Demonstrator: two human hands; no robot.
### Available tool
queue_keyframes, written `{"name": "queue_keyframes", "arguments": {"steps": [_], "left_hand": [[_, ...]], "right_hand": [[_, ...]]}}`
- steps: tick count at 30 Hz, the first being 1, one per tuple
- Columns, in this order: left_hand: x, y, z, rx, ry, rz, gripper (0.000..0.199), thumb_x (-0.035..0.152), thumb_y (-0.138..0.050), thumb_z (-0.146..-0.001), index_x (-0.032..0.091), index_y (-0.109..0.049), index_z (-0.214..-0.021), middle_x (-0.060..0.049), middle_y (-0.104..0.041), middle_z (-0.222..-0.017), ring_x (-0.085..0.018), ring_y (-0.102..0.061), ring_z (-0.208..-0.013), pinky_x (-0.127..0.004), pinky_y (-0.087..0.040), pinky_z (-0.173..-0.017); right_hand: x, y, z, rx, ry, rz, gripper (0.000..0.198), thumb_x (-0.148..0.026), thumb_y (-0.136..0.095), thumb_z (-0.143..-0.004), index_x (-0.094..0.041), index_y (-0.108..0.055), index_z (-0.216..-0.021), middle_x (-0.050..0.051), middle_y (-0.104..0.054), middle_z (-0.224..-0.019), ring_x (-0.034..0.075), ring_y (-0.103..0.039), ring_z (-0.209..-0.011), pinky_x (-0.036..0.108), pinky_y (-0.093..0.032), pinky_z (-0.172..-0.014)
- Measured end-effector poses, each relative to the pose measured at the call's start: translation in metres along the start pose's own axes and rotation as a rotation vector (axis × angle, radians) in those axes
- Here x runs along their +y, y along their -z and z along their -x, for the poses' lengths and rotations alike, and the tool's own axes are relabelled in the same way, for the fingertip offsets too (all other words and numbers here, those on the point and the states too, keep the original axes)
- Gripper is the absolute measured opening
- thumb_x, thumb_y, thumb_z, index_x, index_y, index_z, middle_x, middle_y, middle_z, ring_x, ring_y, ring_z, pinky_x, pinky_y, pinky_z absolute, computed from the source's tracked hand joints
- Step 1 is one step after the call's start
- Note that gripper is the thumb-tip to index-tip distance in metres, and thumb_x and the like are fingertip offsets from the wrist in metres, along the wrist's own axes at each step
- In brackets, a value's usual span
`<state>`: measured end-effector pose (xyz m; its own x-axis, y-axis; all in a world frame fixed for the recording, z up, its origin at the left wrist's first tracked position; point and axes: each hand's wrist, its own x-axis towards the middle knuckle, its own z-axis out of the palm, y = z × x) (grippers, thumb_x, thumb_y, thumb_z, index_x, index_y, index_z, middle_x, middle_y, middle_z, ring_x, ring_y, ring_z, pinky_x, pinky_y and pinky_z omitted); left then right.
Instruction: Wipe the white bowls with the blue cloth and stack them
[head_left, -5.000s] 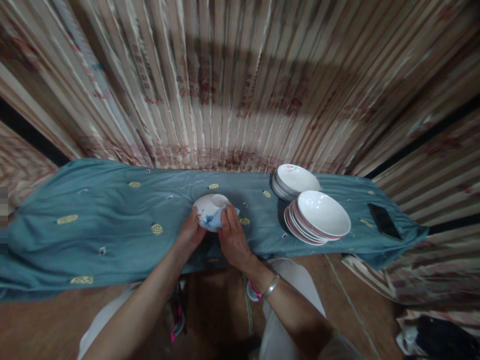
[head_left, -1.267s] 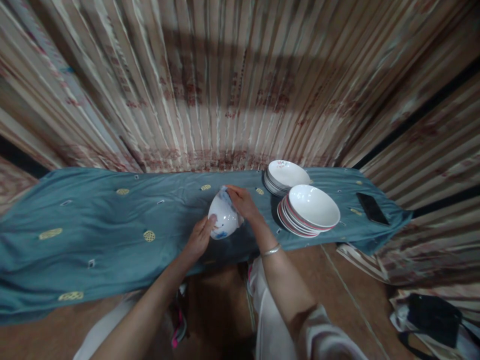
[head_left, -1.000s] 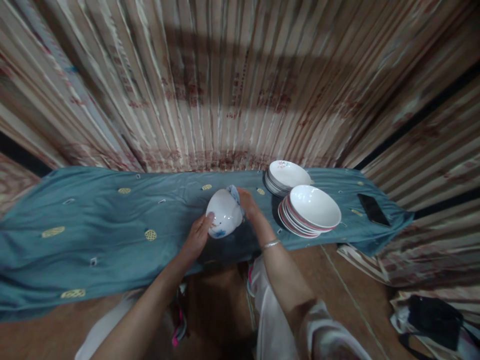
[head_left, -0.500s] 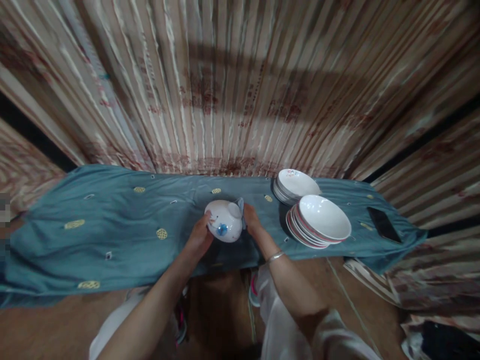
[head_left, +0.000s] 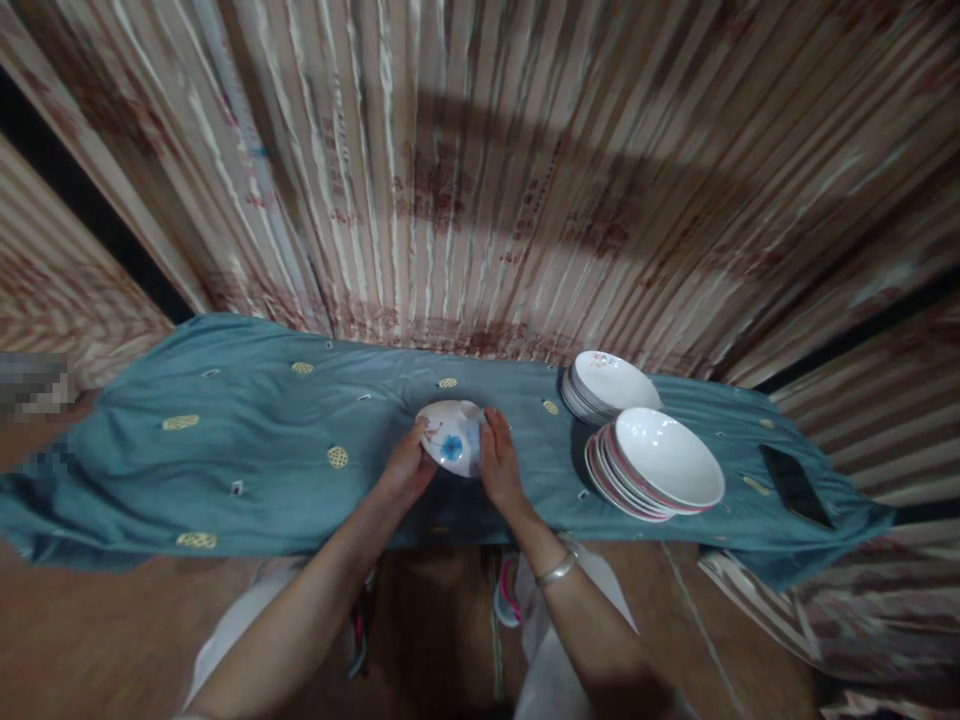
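Note:
A white bowl [head_left: 451, 449] with a blue flower on its outside is tilted, its outer side towards me, over the middle of the cloth-covered table. My left hand [head_left: 407, 468] grips its left rim. Against the bowl's right side lies my right hand [head_left: 500, 462], fingers close together, pressing a small grey-blue cloth [head_left: 475, 447] to it. Most of that cloth is hidden by the hand. The bowl's inside faces away from me.
To the right stand a stack of white bowls with red bands [head_left: 667, 460] and, behind it, a stack of white plates or shallow bowls [head_left: 615, 382]. A dark phone [head_left: 795, 485] lies at the table's right end. A striped curtain [head_left: 465, 200] hangs behind the teal tablecloth [head_left: 277, 460].
The bowl has turned in my hands, so its foot no longer shows clearly. My right hand has moved from its rim edge flatter onto its side with the cloth. The view has shifted slightly.

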<state>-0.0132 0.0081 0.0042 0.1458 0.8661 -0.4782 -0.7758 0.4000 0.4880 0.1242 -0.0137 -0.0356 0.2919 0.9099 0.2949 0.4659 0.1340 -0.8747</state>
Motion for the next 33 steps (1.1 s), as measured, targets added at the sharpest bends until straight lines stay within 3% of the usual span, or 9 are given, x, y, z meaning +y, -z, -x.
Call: {"name": "queue_keyframes", "arguments": {"steps": [4,11,24,29,33], "left_hand": [[-0.006,-0.014,0.016,0.035,-0.036,-0.046,0.029,0.019,-0.042,-0.1,0.006,-0.069,-0.102,-0.009,-0.077,-0.078,-0.019,-0.074,-0.076,-0.029,-0.057,-0.084],[-0.014,-0.024,0.031,-0.043,-0.046,-0.078,0.034,0.019,-0.04,-0.1,0.005,-0.071,-0.098,-0.013,-0.078,-0.084,-0.022,-0.073,-0.094,-0.033,-0.053,-0.096],[-0.036,-0.019,0.042,-0.161,-0.042,-0.155,0.017,0.026,-0.068,-0.086,0.009,-0.072,-0.085,-0.013,-0.077,-0.087,-0.024,-0.073,-0.095,-0.033,-0.052,-0.091],[-0.038,-0.026,0.048,-0.092,0.029,-0.126,0.03,0.037,-0.057,-0.094,0.011,-0.073,-0.094,-0.014,-0.077,-0.093,-0.022,-0.073,-0.091,-0.03,-0.053,-0.085],[-0.039,-0.033,0.052,-0.136,0.038,-0.108,0.044,0.04,-0.037,-0.102,0.014,-0.072,-0.108,-0.011,-0.077,-0.095,-0.021,-0.071,-0.1,-0.031,-0.052,-0.089]], "right_hand": [[-0.007,0.004,0.0,-0.016,0.064,0.09,0.058,-0.049,-0.029,-0.099,-0.012,-0.057,-0.134,0.019,-0.048,-0.148,0.028,-0.041,-0.142,0.051,-0.031,-0.118],[-0.018,0.011,-0.004,0.008,0.17,0.187,0.06,-0.046,-0.024,-0.101,-0.009,-0.056,-0.134,0.021,-0.045,-0.15,0.028,-0.039,-0.143,0.05,-0.033,-0.117],[-0.027,0.025,-0.003,0.014,0.23,0.191,0.053,-0.04,-0.027,-0.101,-0.011,-0.054,-0.136,0.02,-0.042,-0.152,0.029,-0.034,-0.145,0.056,-0.03,-0.118],[-0.034,0.029,-0.001,-0.003,0.289,0.235,0.049,-0.037,-0.029,-0.101,-0.011,-0.053,-0.136,0.021,-0.039,-0.153,0.03,-0.032,-0.146,0.059,-0.031,-0.116],[-0.043,0.031,0.003,-0.039,0.382,0.294,0.047,-0.035,-0.034,-0.101,-0.013,-0.051,-0.139,0.02,-0.037,-0.155,0.031,-0.029,-0.147,0.059,-0.031,-0.116]]}}
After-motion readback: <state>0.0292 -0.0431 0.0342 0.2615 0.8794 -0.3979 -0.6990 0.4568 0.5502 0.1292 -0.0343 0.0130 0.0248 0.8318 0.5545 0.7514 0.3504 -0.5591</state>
